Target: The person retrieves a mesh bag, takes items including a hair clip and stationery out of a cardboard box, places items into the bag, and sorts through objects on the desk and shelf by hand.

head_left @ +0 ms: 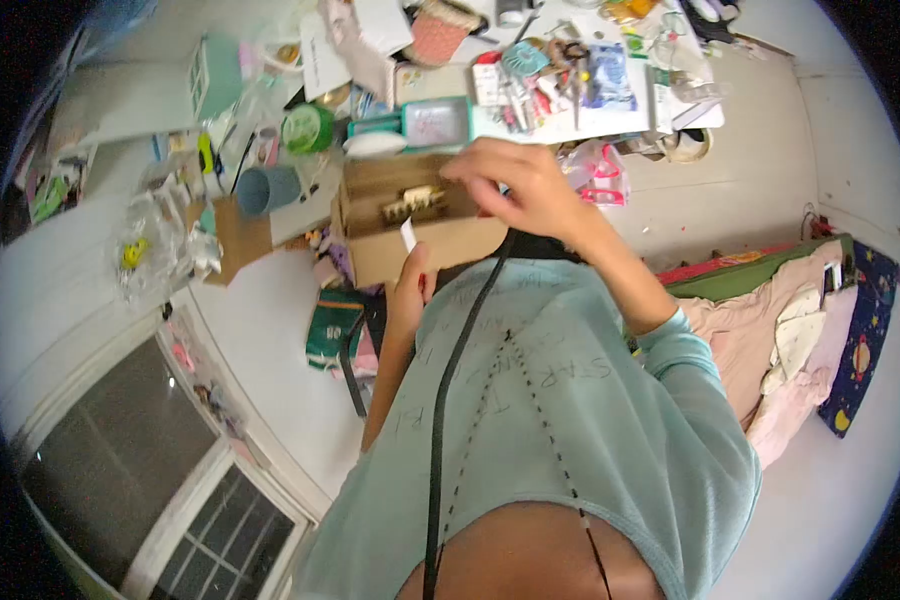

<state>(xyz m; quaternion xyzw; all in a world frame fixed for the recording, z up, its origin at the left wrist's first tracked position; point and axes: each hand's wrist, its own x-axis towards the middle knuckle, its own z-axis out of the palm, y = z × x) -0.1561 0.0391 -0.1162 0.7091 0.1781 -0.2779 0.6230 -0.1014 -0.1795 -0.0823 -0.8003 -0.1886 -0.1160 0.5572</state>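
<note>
An open cardboard box (pixel 380 255) sits at the table's near edge, in front of my torso. Inside it lies a small cream-and-dark object (pixel 415 204), too blurred to name. My left hand (pixel 410 290) is closed at the box's near wall, and a narrow white strip (pixel 408 235) sticks up from its thumb tip. Something small and red shows by those fingers. My right hand (pixel 530 190) hovers over the box's right end, fingers bent and apart, with nothing visible between them.
Behind the box, a white table (pixel 600 125) carries a teal tray (pixel 438 122), a green round container (pixel 308 128), a blue packet (pixel 611 75) and scattered small items. A grey-blue cup (pixel 266 190) stands left. Bedding (pixel 730 330) lies right. A black strap (pixel 450 390) hangs down my front.
</note>
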